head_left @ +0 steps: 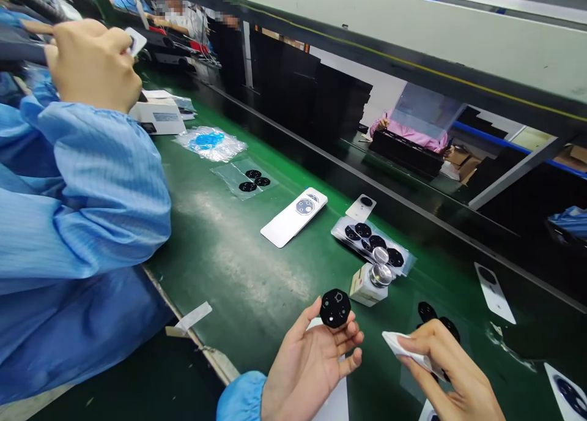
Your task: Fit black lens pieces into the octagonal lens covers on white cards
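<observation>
My left hand [316, 366], palm up, grips a black lens cover [335, 308] with small holes by its edge, between thumb and fingers. To its right, my right hand [452, 372] pinches a folded white wipe [400, 344], apart from the cover. A white dispenser bottle [369, 284] with a metal top stands just beyond my left hand. Behind the bottle, a clear bag [406, 268] holds several more black covers. Other black covers [427, 311] lie past my right hand, which partly hides them. A white sheet under my left hand is mostly covered.
A white phone-shaped card [288, 226] lies mid-bench, with a bag of three black covers [248, 186] farther left. White cards [495, 291] lie on the right. A co-worker's blue sleeve [101, 188] and hand [94, 63] fill the left. A raised beam [413, 35] crosses above.
</observation>
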{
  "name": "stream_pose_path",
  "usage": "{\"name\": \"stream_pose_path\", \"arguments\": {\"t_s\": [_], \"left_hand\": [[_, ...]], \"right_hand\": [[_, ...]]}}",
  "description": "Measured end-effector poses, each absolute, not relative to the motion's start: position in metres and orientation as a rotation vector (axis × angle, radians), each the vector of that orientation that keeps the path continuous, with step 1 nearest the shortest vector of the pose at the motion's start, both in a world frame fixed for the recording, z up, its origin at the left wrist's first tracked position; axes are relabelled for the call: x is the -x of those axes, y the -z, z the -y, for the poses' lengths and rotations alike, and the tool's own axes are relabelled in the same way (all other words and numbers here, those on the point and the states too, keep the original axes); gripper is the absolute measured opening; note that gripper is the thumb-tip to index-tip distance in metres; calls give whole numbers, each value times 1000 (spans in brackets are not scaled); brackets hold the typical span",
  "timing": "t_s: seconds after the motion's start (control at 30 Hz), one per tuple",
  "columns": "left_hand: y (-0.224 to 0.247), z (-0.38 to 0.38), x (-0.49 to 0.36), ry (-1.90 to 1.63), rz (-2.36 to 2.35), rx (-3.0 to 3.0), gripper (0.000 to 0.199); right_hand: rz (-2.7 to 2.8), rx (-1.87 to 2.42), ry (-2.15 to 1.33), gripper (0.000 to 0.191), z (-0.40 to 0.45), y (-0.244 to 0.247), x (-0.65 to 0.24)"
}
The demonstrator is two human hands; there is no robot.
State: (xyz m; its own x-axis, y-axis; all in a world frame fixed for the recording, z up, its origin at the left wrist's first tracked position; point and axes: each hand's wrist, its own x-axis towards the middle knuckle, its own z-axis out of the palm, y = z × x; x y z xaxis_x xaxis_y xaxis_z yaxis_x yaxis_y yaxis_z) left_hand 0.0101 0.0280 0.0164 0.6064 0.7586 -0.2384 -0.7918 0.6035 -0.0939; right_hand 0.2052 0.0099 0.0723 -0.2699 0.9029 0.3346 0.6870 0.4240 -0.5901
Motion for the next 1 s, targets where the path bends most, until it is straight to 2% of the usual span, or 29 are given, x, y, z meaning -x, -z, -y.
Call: {"name": "stream_pose_path", "arguments": {"t_s": [0.27, 0.8, 1.0], "left_hand": [[-21, -20, -18, -842, -220, 169, 49], [-23, -10, -34, -835, -247, 276, 46], [-23, -9, -30, -808, -260, 167, 49]], "right_hand": [[2082, 1350, -449, 12, -4, -73, -210], [2204, 1337, -403, 8, 3, -76, -219], [2107, 1352, -378, 17, 4, -76, -215]]}}
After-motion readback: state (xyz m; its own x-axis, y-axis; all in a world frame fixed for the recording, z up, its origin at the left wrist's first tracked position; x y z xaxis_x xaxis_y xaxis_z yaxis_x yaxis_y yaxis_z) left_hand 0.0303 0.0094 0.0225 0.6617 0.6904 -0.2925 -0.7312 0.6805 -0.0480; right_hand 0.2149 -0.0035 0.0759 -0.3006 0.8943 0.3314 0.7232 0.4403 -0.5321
